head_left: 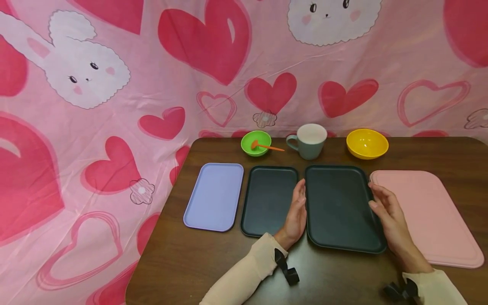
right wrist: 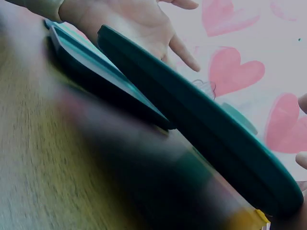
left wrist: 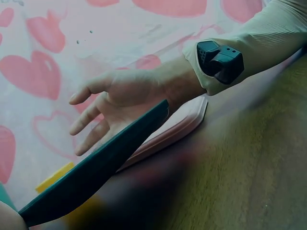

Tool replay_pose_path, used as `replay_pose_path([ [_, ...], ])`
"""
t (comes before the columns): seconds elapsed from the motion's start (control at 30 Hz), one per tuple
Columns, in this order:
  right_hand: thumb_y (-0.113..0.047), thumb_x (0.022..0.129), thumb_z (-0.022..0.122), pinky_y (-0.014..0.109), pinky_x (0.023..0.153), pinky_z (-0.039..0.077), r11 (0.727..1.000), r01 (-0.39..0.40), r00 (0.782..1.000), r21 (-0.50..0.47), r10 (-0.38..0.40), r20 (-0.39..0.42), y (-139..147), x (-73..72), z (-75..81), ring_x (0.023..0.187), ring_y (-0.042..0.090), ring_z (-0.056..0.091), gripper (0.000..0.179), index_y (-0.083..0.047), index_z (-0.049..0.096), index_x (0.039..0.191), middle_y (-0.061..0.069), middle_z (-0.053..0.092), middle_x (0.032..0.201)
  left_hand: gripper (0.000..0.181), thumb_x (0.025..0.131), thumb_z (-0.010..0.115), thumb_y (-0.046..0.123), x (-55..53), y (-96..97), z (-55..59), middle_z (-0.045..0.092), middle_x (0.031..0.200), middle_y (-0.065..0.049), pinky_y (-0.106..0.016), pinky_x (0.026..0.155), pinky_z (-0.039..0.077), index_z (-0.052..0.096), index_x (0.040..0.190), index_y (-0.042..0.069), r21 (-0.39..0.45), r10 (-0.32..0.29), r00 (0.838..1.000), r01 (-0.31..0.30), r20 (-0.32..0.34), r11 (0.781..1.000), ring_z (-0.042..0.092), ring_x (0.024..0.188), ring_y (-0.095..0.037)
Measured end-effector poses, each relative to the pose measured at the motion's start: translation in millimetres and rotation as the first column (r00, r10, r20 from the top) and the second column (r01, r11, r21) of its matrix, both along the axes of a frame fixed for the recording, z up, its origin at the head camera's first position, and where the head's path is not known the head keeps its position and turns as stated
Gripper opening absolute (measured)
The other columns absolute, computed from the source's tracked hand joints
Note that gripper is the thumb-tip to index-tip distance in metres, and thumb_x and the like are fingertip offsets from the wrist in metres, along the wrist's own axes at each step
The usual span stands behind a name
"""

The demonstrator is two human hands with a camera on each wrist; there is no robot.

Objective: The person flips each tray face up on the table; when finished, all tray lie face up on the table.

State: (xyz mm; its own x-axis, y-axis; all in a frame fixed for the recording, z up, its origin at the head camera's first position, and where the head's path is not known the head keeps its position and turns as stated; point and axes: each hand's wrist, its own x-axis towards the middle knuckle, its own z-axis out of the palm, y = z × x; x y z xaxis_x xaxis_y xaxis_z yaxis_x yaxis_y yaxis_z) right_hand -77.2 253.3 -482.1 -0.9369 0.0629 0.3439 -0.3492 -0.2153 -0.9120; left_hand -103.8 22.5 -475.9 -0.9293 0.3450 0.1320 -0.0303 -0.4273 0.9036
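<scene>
A large dark green-black tray (head_left: 341, 207) lies between my two hands, its near edge toward me. My left hand (head_left: 295, 216) is upright along the tray's left edge, fingers straight. At the right edge is my right hand (head_left: 394, 224), fingers slightly bent and thumb apart; the left wrist view shows this right hand (left wrist: 127, 93) with spread fingers beyond the tray (left wrist: 100, 165). In the right wrist view the left hand (right wrist: 127, 28) has its palm toward the tray (right wrist: 192, 115). Whether the tray is raised off the table I cannot tell.
Left of it lie a smaller dark tray (head_left: 268, 199) and a lavender tray (head_left: 215, 197). A pink board (head_left: 431, 212) lies at the right. Behind stand a green bowl (head_left: 249, 148) with an orange spoon (head_left: 268, 147), a grey-green mug (head_left: 311, 144) and a yellow bowl (head_left: 367, 145).
</scene>
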Motion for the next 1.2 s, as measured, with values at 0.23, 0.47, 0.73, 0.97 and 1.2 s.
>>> replay_pose_path([
  [0.23, 0.012, 0.099, 0.04, 0.006, 0.113, 0.028, 1.0, 0.001, 1.0, 0.022, -0.001, 0.02, 2.9, -1.6, -7.6, 0.135, -0.009, 0.043, 0.045, -0.009, 0.046, 0.139, -0.011, 0.054, 0.142, 0.071, 0.095, 0.028, 0.025, -2.2, 2.5, -5.6, -0.003, 0.169, -0.018, -0.055, 0.125, -0.009, 0.005, 0.158, -0.002, -0.048, 0.008, 1.0, -0.007, 0.022, 0.999, -0.012, 0.157, -0.035],
  [0.47, 0.01, 0.099, 0.041, 0.005, 0.116, 0.022, 0.998, 0.01, 0.998, 0.061, -0.013, 0.058, 5.7, -2.6, -14.3, 0.134, -0.012, 0.041, 0.046, -0.012, 0.045, 0.14, -0.014, 0.052, 0.142, 0.074, 0.094, 0.032, 0.027, -4.2, 6.4, -8.5, -0.002, 0.169, -0.02, -0.054, 0.125, -0.005, 0.007, 0.157, -0.004, -0.079, 0.013, 1.0, -0.011, 0.022, 0.997, -0.013, 0.157, -0.036],
  [0.73, 0.005, 0.101, 0.044, 0.004, 0.116, 0.02, 0.991, 0.011, 0.996, 0.132, -0.023, 0.091, 5.6, -4.2, -17.0, 0.134, -0.013, 0.038, 0.044, -0.013, 0.044, 0.141, -0.018, 0.05, 0.142, 0.074, 0.096, 0.035, 0.029, -5.4, 7.3, -9.0, -0.002, 0.169, -0.018, -0.049, 0.125, 0.001, 0.009, 0.158, -0.002, -0.151, 0.012, 0.999, -0.004, 0.049, 0.989, -0.009, 0.157, -0.034],
  [0.97, 0.001, 0.102, 0.045, 0.003, 0.116, 0.017, 0.979, 0.004, 0.988, 0.206, -0.035, 0.15, 5.1, -5.9, -18.1, 0.144, -0.008, 0.027, 0.043, -0.018, 0.041, 0.141, -0.021, 0.044, 0.142, 0.073, 0.098, 0.035, 0.032, -4.0, 7.0, -9.2, -0.005, 0.17, -0.015, -0.051, 0.126, 0.001, 0.008, 0.159, 0.003, -0.209, 0.005, 0.997, 0.011, 0.079, 0.978, -0.007, 0.157, -0.032],
  [1.2, -0.002, 0.103, 0.046, 0.003, 0.116, 0.015, 0.971, 0.006, 0.978, 0.239, -0.055, 0.199, 4.8, -8.4, -18.4, 0.152, -0.001, 0.017, 0.044, -0.023, 0.039, 0.141, -0.023, 0.042, 0.141, 0.073, 0.099, 0.035, 0.036, -4.8, 7.5, -11.5, -0.008, 0.17, -0.014, -0.053, 0.126, 0.002, 0.008, 0.16, 0.006, -0.25, -0.001, 0.998, 0.018, 0.064, 0.968, -0.009, 0.157, -0.033],
])
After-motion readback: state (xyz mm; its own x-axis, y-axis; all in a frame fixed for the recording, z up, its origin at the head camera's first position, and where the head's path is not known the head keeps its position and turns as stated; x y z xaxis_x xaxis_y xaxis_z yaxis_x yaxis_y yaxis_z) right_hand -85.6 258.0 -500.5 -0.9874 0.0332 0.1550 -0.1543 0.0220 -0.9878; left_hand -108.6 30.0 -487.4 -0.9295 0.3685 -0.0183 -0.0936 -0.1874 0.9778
